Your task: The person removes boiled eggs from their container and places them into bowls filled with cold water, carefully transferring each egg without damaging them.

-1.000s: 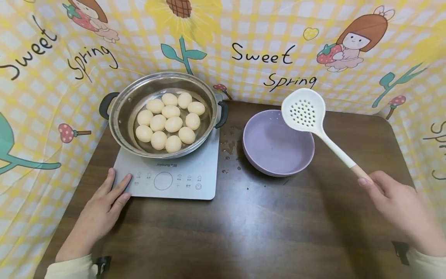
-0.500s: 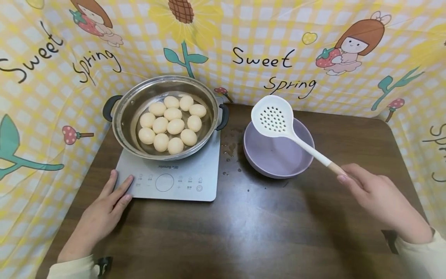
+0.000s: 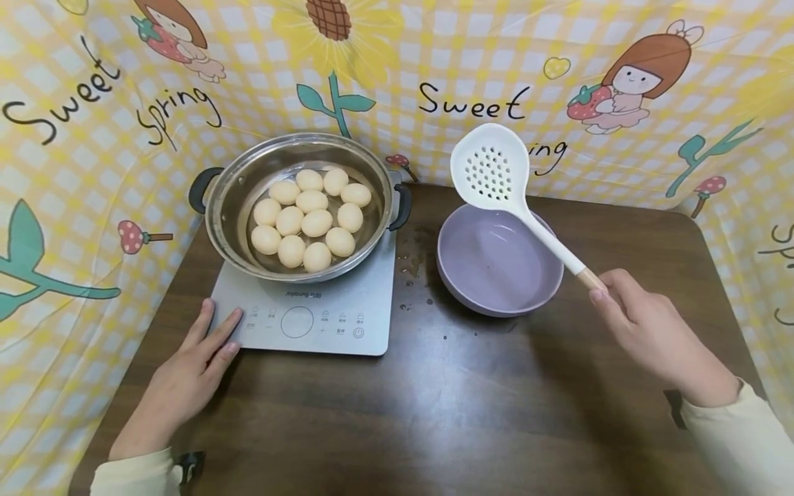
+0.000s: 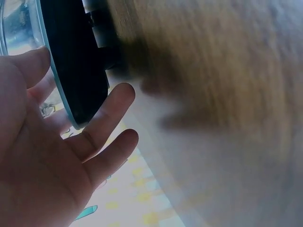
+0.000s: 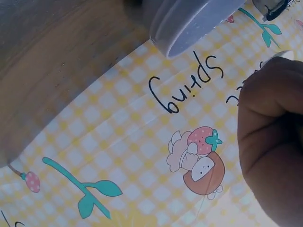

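Note:
My right hand (image 3: pixel 660 337) grips the brown handle end of a white slotted ladle (image 3: pixel 490 167), whose head hangs over the back rim of a purple bowl (image 3: pixel 496 265) and holds nothing. With fingers spread, my left hand (image 3: pixel 186 379) rests at the left front corner of a white induction cooker (image 3: pixel 366 337); the left wrist view shows that hand (image 4: pixel 52 146) with its thumb and fingers at the cooker's edge. On the cooker stands a steel pot (image 3: pixel 298 275) with several pale eggs (image 3: pixel 316 224) inside. In the right wrist view my right hand (image 5: pixel 274 137) is curled.
Water drops (image 3: pixel 409 265) lie on the brown table (image 3: pixel 434 427) between cooker and bowl. A yellow checked cloth (image 3: pixel 434 41) with printed figures hangs behind the table and along both sides. The pot's black right handle (image 3: pixel 402 207) points toward the bowl.
The ladle has moved left from above the bowl's right back side, then upward and back. My right hand has shifted left with it. My left hand stays at the cooker.

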{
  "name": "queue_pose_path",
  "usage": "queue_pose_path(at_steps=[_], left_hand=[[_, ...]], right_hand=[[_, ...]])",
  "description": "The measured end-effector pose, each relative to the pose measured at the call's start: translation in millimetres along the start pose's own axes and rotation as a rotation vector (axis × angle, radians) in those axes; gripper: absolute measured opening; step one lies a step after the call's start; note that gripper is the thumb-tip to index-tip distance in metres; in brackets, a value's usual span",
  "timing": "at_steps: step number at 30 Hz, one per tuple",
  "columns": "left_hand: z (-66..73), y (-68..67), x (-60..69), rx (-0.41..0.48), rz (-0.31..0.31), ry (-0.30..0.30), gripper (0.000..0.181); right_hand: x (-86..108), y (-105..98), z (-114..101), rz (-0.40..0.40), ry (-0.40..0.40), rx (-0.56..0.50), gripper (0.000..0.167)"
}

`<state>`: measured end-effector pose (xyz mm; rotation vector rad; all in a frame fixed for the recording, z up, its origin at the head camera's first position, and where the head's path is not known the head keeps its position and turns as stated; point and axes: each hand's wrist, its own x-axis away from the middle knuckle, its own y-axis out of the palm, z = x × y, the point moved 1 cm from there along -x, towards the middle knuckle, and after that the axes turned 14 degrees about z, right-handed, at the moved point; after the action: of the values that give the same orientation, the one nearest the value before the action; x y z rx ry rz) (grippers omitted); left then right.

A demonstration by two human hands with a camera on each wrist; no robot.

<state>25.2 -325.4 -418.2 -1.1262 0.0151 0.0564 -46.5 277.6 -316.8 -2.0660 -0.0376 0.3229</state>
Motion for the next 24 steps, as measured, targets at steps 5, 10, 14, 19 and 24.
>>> queue_pose_path(at_steps=[5,10,14,19,24], left_hand=[[1.2,-0.5,0.0,-0.007,-0.013,-0.014,0.056],[2.1,-1.0,-0.5,-0.01,-0.023,-0.017,0.057],[1.4,-0.5,0.1,-0.012,-0.034,-0.024,0.057],[0.1,0.4,0.7,-0.006,-0.038,-0.028,0.057],[-0.8,1.3,0.6,0.0,-0.03,-0.025,0.057]], right_hand=[[-7.7,-4.3,-5.1,-0.038,-0.037,0.008,0.017],[-17.2,-7.2,-13.7,-0.04,-0.128,0.028,0.014],[-27.8,-5.4,-24.6,-0.038,-0.212,0.03,0.015],[-40.9,-1.3,-38.0,-0.008,-0.342,0.02,0.021],[-52.5,2.0,-48.4,0.027,-0.454,0.006,0.025]])
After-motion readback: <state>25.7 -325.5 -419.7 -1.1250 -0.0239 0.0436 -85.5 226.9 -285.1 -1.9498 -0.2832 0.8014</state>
